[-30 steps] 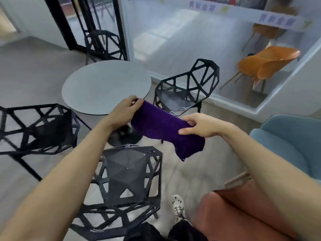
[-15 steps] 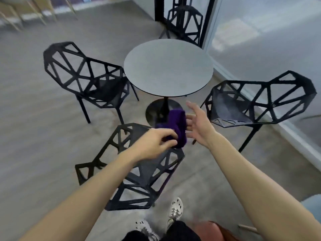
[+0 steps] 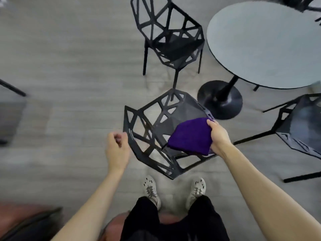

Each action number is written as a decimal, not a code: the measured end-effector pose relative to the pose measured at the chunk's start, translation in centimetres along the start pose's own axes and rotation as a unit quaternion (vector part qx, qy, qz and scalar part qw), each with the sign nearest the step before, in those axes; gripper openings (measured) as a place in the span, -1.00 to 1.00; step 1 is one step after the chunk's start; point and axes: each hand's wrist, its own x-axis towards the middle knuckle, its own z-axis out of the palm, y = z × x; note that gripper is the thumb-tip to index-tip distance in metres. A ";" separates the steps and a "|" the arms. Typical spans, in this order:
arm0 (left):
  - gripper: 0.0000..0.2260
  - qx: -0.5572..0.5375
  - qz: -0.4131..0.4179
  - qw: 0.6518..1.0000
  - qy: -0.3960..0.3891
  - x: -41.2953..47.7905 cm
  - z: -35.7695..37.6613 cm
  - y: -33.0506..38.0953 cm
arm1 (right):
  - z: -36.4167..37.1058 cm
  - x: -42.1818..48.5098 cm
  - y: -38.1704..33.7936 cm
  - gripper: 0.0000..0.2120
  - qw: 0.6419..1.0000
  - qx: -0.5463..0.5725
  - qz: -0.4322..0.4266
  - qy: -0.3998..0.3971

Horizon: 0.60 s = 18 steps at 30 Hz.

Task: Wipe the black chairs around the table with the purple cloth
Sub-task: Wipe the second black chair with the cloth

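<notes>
The right hand (image 3: 218, 136) grips the purple cloth (image 3: 190, 136) by its right edge, fingers curled over the top and thumb beneath. The cloth is bunched into a thick pad and lies on the seat of the nearest black chair (image 3: 184, 108), towards the seat's right and near side. The left hand (image 3: 117, 146) holds nothing. Its fingers are loosely curled, and it hovers just beside the left rim of that chair's backrest; the blur hides whether it touches the frame.

In my judgement the wiping is only at its start. The cloth is in contact with the first seat, but nothing shows any part of this chair as finished, and its open lattice back and sides are not under the cloth. The black surface gives no visible sign of wiped against unwiped areas, so the share done cannot be read.

Further out, a second black chair (image 3: 173, 42) stands beyond the nearest one, and a third (image 3: 298, 122) stands to the right, both near the round counter (image 3: 264, 40) on its black pedestal. A sliver of another black frame (image 3: 302, 4) shows past the counter's far edge. No hand or cloth is near any of them, so they look left to do.
</notes>
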 end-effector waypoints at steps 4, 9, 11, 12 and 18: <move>-0.49 -0.047 -0.136 0.990 0.010 -4.2 1.9 -5.3 | 0.6 2.9 2.6 -0.52 0.995 -0.032 0.057 -0.073; -0.39 -0.131 -0.203 0.962 -0.128 -8.5 4.7 -8.1 | -0.1 5.5 5.4 -0.65 0.994 -0.046 0.068 -0.067; -0.42 -0.120 -0.204 0.948 -0.211 -10.3 6.1 -8.4 | -0.2 6.2 6.2 -0.71 0.994 -0.051 0.050 -0.082; -0.41 -0.112 -0.199 0.945 -0.233 -11.0 7.1 -8.6 | -0.3 6.7 6.6 -0.75 0.993 -0.066 0.035 -0.090; -0.46 -0.146 -0.197 0.939 -0.241 -11.2 10.5 -9.8 | 0.4 8.7 7.9 -0.79 0.987 -0.082 -0.025 -0.138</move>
